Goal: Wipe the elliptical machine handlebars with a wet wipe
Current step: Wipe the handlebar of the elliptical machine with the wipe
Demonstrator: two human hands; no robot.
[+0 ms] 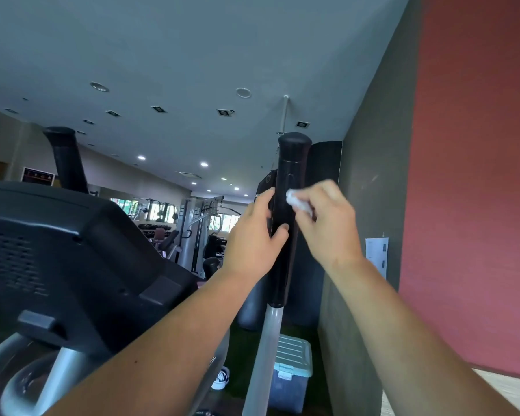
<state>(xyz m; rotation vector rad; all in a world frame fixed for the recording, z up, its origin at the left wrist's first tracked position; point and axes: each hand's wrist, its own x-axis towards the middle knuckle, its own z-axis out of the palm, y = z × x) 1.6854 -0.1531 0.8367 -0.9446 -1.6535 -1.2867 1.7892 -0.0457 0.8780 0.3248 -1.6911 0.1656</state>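
Left hand [254, 235] wrapped round black handlebar [288, 187], fingers clamped on it, right hand [327, 226] pinching wet wipe [297, 201] vs grip's right side, console [72, 250] at left, punch bag [324, 163] behind, lidded bin [291, 364] on floor below.

Nothing can be read: the white paper sheet [376, 256] on the wall at right and the dark sign [38, 176] at upper left are too blurred.
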